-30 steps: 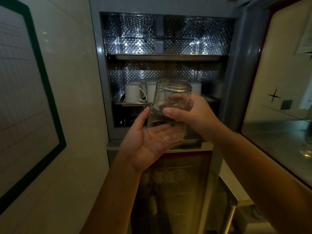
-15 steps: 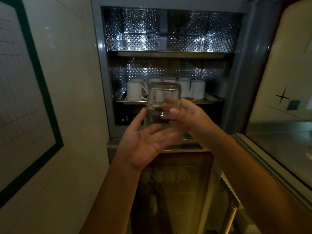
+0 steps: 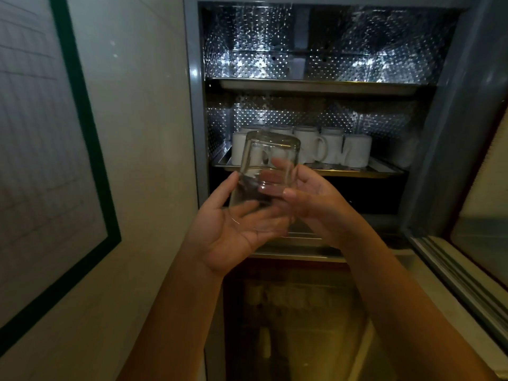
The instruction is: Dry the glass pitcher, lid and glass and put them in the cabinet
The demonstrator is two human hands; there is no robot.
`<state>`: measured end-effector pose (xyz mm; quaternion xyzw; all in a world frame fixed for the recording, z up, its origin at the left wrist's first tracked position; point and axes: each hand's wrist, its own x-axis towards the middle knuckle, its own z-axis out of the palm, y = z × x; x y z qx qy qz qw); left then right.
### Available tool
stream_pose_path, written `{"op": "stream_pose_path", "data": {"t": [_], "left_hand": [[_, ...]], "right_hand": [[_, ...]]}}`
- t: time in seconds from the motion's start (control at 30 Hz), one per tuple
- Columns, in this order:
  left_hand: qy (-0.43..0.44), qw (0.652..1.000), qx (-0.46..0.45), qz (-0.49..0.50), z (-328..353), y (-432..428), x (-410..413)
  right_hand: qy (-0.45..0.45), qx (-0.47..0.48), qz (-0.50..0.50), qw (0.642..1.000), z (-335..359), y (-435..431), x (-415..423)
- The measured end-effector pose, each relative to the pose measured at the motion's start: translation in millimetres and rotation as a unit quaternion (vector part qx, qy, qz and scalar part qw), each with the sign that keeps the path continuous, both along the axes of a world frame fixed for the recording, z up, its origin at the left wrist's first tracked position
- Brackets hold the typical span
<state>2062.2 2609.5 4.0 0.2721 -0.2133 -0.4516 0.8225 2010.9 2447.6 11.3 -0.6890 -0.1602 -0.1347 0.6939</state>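
While the left hand (image 3: 233, 235) lies palm up, fingers spread flat beneath the mouth of the drinking glass (image 3: 270, 152) and thumb standing along its left wall, the right hand (image 3: 316, 207) grips the glass from the right, fingers curled behind it and thumb across the near side. The glass is upside down, slightly tilted, held just in front of the open cabinet (image 3: 192, 105). Behind it, white mugs (image 3: 354, 152) stand in rows on a metal tray (image 3: 384, 171), under an upper tray (image 3: 316, 85). A green-framed panel (image 3: 82, 133) hangs on the wall to the left, and the door (image 3: 467, 270) stands open to the right.
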Motion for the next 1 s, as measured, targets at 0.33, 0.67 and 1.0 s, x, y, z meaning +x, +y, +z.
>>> {"op": "stream_pose_path", "data": {"t": [0.33, 0.67, 1.0], "left_hand": [[-0.007, 0.999, 0.012, 0.030, 2, -60, 25], [-0.013, 0.998, 0.042, 0.044, 5, -114, 43], [-0.026, 0.999, 0.030, 0.023, 30, -139, 69]], "right_hand": [[-0.016, -0.043, -0.023, 0.999, 6, -60, 28], [-0.006, -0.066, -0.045, 0.997, 13, -112, 47], [-0.037, -0.052, -0.077, 0.995, 32, -132, 66]]}}
